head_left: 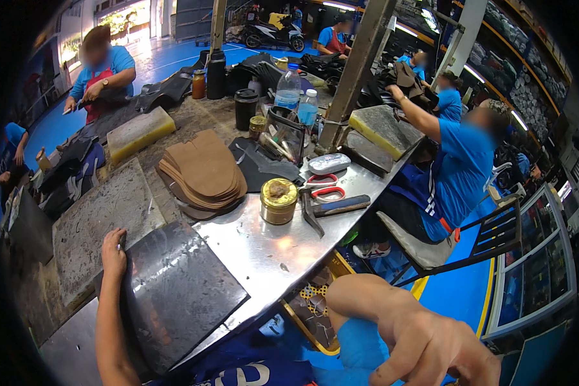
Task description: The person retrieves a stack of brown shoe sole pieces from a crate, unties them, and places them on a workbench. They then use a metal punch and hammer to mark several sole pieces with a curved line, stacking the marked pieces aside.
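My left hand (114,254) is at the left edge of a flat black board (180,283), its fingers curled against that edge. The board lies on the near part of the metal-topped table (248,238) and looks scuffed and shiny. At the lower right, my right hand (431,347) is raised close to the camera, away from the table. Its fingers are loosely bent and apart, with nothing seen in them. Beyond the board stand a stack of brown cut pieces (202,164) and a yellow tin (278,202) with a crusted top.
Red-handled scissors (321,186), a hammer (334,207) and a glasses-case-like box (329,163) lie by the right edge. Bottles (288,90) and a black cup (246,109) stand farther back. A yellow crate (315,309) is below. A seated co-worker (463,161) is at right.
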`<move>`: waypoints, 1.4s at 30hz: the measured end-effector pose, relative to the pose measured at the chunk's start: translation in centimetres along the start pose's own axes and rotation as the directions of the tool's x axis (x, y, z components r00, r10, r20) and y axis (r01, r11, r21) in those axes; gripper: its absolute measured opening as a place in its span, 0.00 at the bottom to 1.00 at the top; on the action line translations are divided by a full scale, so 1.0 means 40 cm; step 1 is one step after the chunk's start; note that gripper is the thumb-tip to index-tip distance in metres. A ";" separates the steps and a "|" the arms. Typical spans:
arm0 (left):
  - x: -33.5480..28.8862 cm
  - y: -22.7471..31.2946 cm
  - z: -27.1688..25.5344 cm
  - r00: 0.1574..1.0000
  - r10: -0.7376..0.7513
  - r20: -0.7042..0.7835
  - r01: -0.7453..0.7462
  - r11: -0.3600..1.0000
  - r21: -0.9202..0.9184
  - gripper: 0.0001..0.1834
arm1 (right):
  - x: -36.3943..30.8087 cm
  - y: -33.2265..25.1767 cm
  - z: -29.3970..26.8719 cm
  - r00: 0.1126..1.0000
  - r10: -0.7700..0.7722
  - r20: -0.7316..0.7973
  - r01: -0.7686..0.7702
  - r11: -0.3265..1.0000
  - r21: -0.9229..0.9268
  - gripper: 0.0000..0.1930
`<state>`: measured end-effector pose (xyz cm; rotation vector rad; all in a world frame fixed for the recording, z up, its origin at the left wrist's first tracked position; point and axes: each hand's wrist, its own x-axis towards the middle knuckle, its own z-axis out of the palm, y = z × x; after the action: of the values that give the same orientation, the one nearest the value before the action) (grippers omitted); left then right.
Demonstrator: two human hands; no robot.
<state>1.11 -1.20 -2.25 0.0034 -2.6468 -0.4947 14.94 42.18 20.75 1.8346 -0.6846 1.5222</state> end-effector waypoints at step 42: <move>-0.023 0.042 -0.035 0.965 -0.092 -0.245 -0.016 0.914 -0.406 0.24 | -0.446 0.678 -0.619 0.508 0.626 -0.591 -0.110 -0.634 -0.766 0.16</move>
<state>2.68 -0.05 -0.90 -0.0070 -2.2487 -0.9800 -24.49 43.03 10.17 -0.0017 -2.4111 0.1594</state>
